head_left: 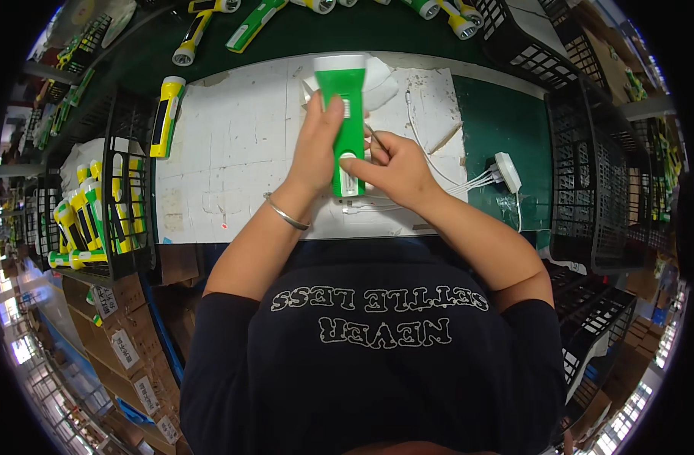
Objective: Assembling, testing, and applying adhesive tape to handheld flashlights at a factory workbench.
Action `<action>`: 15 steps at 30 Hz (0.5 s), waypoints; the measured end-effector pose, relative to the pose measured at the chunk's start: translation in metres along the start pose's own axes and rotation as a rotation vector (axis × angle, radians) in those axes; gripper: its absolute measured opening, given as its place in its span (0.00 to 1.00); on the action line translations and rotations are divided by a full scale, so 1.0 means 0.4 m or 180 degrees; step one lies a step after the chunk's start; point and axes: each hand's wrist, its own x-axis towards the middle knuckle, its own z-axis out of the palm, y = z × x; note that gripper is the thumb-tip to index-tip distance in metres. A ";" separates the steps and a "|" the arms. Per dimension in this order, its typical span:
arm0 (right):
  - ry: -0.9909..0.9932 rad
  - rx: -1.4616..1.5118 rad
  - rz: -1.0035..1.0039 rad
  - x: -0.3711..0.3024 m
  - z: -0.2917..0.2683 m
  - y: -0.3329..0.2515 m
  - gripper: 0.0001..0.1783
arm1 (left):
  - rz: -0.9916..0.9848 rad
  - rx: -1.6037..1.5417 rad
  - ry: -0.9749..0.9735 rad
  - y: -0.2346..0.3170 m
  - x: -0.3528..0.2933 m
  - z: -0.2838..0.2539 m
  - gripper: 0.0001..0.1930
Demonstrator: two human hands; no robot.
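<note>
A green flashlight (350, 136) with a white head is held upright in the picture over the white work surface, head end away from me. My left hand (315, 152) is closed around its left side, thumb lying on the green body. At the lower end, the thumb of my right hand (398, 173) presses on the white switch area. The curled fingers of that hand hold a slim dark rod-like thing (376, 138), mostly hidden, whose kind I cannot make out. Behind the flashlight head lies a crumpled white sheet (381, 82).
White charging cables (468, 184) run from a white plug block (507, 173) on the right. One yellow flashlight (166, 117) lies at the left; several more line the far edge. A black crate (128, 199) of flashlights stands left, another black crate (587, 182) right.
</note>
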 end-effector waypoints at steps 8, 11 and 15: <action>-0.0125 0.0445 0.0142 0.050 -0.155 -0.004 0.17 | -0.0298 0.1021 0.0103 0.058 -0.038 -0.019 0.20; -0.0276 -0.0383 -0.0163 0.049 -0.190 -0.105 0.28 | 0.0213 0.2451 -0.0308 0.061 -0.046 -0.030 0.24; -0.0778 -0.1124 -0.0403 0.056 -0.188 -0.131 0.34 | 0.0483 0.3434 -0.0717 0.092 -0.061 0.012 0.27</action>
